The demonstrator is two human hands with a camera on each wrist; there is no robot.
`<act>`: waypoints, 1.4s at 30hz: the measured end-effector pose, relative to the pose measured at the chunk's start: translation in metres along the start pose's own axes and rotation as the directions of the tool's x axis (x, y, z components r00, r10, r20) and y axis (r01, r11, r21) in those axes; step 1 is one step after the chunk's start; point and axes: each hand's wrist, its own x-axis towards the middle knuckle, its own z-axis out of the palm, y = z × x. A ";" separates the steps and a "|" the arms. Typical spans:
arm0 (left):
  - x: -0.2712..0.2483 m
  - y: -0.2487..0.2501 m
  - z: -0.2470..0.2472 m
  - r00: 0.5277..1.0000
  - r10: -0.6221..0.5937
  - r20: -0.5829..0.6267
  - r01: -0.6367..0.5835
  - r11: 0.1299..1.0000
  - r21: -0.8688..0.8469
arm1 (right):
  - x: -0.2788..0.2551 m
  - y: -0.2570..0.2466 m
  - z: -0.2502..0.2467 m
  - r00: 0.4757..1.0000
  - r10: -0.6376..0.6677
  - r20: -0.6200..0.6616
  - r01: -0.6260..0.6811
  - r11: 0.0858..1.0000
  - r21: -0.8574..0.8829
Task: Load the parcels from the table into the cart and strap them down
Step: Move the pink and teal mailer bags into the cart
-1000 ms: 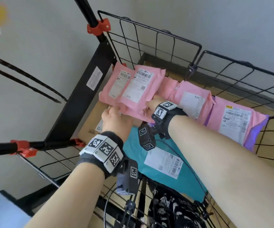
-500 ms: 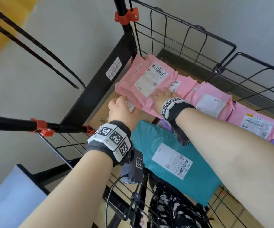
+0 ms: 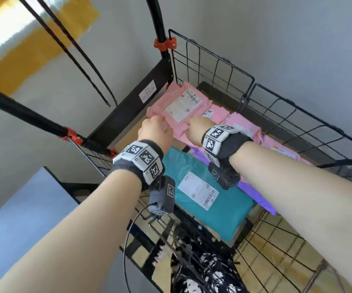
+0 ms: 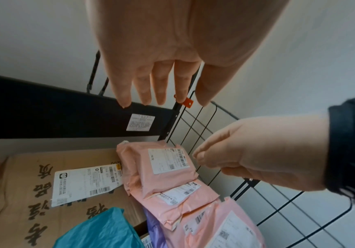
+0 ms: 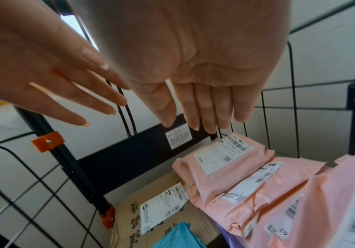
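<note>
A pink parcel (image 3: pixel 181 106) (image 4: pixel 161 167) (image 5: pixel 221 159) lies label-up in the far left corner of the black wire cart (image 3: pixel 213 60), on top of another pink parcel (image 3: pixel 215 115) (image 5: pixel 257 184). My left hand (image 3: pixel 156 127) (image 4: pixel 151 90) hovers over its near edge with straight fingers, holding nothing. My right hand (image 3: pixel 196 125) (image 5: pixel 204 114) is beside it, also flat and empty. Both wrist views show a gap between the fingers and the parcels. A teal parcel (image 3: pixel 209 197) and a cardboard box (image 4: pixel 34 184) (image 5: pixel 151 209) lie nearer to me.
More pink parcels (image 3: pixel 280 149) and a purple one (image 3: pixel 253 193) line the cart's far side. Two black elastic cords (image 3: pixel 75 49) (image 5: pixel 127 117) hang from the cart's handle frame with red clamps (image 3: pixel 164 43). A grey-blue table corner (image 3: pixel 12 218) is at lower left.
My hands held the top pink parcel a second ago, set it down in the corner and have now let go, lifting slightly. The view has swung right.
</note>
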 end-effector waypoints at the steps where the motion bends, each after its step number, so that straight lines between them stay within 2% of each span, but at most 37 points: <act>1: -0.010 -0.002 -0.007 1.000 0.002 -0.017 -0.002 1.000 -0.009 | -0.012 -0.005 -0.004 1.000 -0.011 0.001 0.011 1.000 -0.006; 8: -0.088 -0.040 -0.060 0.978 -0.015 -0.206 -0.008 0.994 -0.112 | -0.078 -0.069 -0.020 0.995 -0.085 -0.047 0.083 0.996 -0.036; 14: -0.191 -0.112 -0.100 0.939 -0.093 -0.330 0.015 0.973 -0.232 | -0.150 -0.157 -0.003 0.966 -0.248 -0.077 0.240 0.965 -0.105; 18: -0.280 -0.191 -0.116 0.907 -0.201 -0.371 0.100 0.957 -0.273 | -0.217 -0.236 0.030 0.917 -0.394 -0.070 0.379 0.912 -0.158; 23: -0.394 -0.291 -0.125 0.843 -0.321 -0.431 0.215 0.936 -0.278 | -0.297 -0.336 0.089 0.826 -0.564 0.001 0.555 0.813 -0.174; 29: -0.494 -0.383 -0.117 0.731 -0.486 -0.479 0.343 0.869 -0.357 | -0.374 -0.423 0.155 0.719 -0.687 0.108 0.692 0.692 -0.206; 34: -0.538 -0.439 -0.105 0.620 -0.649 -0.441 0.474 0.757 -0.449 | -0.391 -0.465 0.203 0.663 -0.719 0.209 0.748 0.625 -0.223; 38: -0.554 -0.473 -0.101 0.504 -0.777 -0.378 0.610 0.630 -0.481 | -0.374 -0.492 0.235 0.694 -0.677 0.245 0.718 0.676 -0.167; 40: -0.559 -0.488 -0.102 0.423 -0.839 -0.341 0.651 0.544 -0.529 | -0.357 -0.504 0.243 0.743 -0.620 0.254 0.657 0.748 -0.096; 42: -0.559 -0.502 -0.103 0.352 -0.899 -0.261 0.654 0.435 -0.618 | -0.334 -0.515 0.248 0.816 -0.517 0.259 0.528 0.849 0.032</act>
